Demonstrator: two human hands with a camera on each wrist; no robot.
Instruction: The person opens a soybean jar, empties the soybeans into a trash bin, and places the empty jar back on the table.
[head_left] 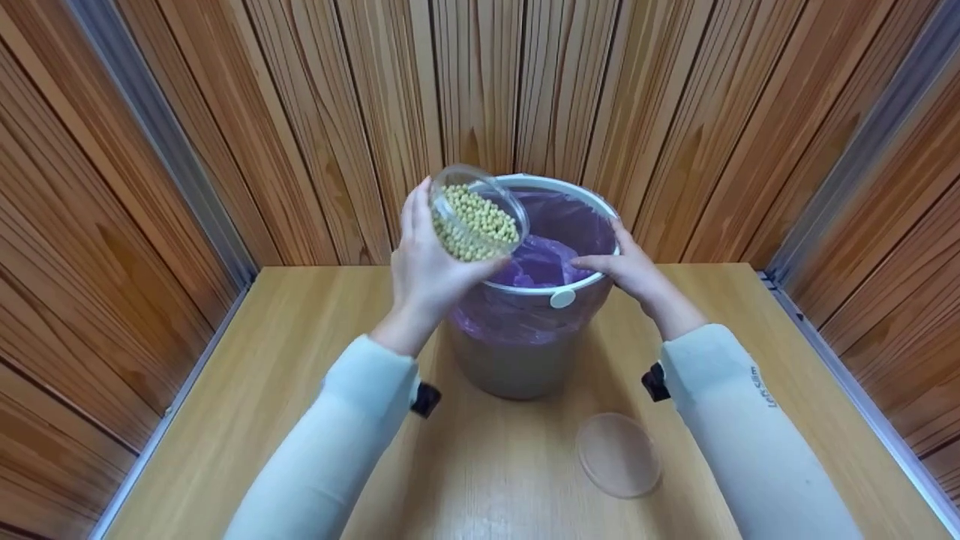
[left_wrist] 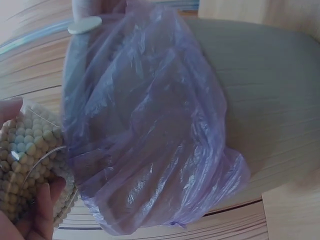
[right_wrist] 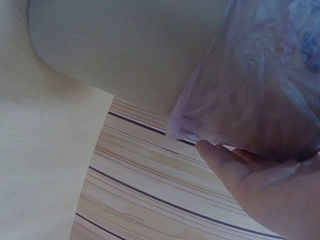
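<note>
My left hand (head_left: 430, 259) grips a clear round plastic container (head_left: 465, 176) of small, pale, round beans (head_left: 480, 217). It tilts toward the trash can (head_left: 517, 367) at the left side of the rim, and the beans are still inside. The left wrist view shows fingers around the bean-filled container (left_wrist: 35, 160). A thin purple bag (head_left: 544, 259) lines the can, its edge folded down over the outside beneath a white rim ring. My right hand (head_left: 637, 274) holds the can's right rim, thumb over the inside. In the right wrist view, fingers lie against the purple bag (right_wrist: 240, 100).
A round translucent lid (head_left: 619, 455) lies flat on the wooden table (head_left: 322, 405), in front of the can and to its right. Wood-panelled walls (head_left: 480, 90) stand behind and at both sides, with metal strips along the corners and side edges.
</note>
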